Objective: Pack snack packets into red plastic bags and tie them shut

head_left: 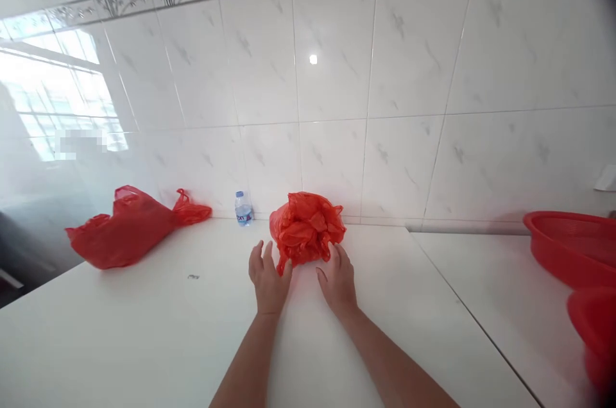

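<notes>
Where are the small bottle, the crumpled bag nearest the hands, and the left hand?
Bottle [244,212]: head view, on its body.
Crumpled red bag [310,228]: head view, middle of its bunched front.
Left hand [272,281]: head view, back of the hand.

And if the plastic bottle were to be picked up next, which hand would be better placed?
Probably left: the left hand is open and nearer the bottle; the right hand is farther off, by the crumpled red bag.
</notes>
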`<move>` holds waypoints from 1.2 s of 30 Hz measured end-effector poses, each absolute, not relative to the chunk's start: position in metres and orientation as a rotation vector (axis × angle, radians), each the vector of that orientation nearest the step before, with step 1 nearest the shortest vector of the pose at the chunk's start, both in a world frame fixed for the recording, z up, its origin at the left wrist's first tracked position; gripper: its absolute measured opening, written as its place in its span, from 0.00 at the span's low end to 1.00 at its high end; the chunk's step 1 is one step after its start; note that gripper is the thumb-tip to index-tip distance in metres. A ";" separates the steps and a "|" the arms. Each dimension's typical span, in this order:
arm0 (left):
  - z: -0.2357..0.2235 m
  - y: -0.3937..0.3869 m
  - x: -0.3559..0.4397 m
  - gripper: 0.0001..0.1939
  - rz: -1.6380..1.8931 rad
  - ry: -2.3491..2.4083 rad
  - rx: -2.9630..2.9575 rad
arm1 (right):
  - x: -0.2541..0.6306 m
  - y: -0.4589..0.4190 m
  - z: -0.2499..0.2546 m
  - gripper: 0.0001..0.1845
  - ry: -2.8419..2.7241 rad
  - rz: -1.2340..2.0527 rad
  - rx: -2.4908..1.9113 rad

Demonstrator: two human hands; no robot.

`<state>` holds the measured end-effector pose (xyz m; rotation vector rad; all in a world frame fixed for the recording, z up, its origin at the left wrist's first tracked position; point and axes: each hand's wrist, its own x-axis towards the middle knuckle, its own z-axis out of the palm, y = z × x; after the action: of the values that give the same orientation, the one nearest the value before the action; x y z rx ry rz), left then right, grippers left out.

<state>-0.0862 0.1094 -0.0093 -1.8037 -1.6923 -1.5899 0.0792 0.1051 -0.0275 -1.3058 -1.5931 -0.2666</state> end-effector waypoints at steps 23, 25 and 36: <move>-0.013 0.194 -0.006 0.29 -0.891 -1.653 -2.172 | 0.096 0.133 -0.021 0.11 -1.500 0.094 -1.194; -0.012 0.196 -0.005 0.27 -0.917 -1.664 -2.173 | 0.098 0.125 -0.022 0.11 -1.518 0.089 -1.199; -0.008 0.197 -0.003 0.24 -1.009 -1.712 -2.156 | 0.114 0.034 -0.011 0.12 -1.922 -0.013 -0.966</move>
<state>-0.0031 0.1972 -0.0084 -2.1558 -1.7125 -1.0091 0.1142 0.0337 -0.0110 -0.9657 -1.9216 -0.0128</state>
